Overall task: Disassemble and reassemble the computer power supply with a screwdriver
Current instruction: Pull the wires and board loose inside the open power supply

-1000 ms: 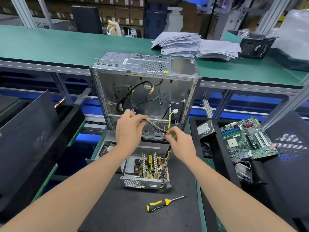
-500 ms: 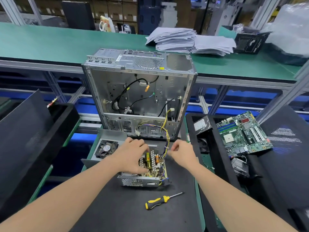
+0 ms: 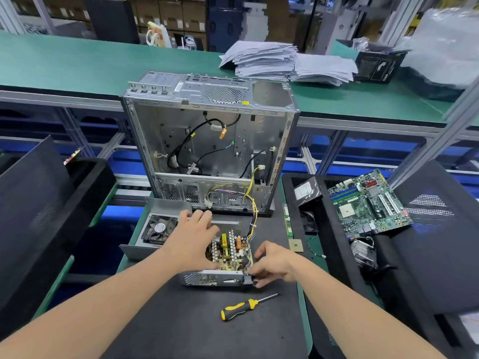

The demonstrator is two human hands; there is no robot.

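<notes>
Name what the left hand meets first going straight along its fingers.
The left hand would likely meet the lower panel of the computer case just beyond the power supply; the white plug hanging there may come first, depth unclear.

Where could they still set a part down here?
The near black mat, between the left forearm, the power supply and the screwdriver, is bare. So is the green bench left of the paper stacks. It is crowded between power supply, fan cover and computer case.
</notes>
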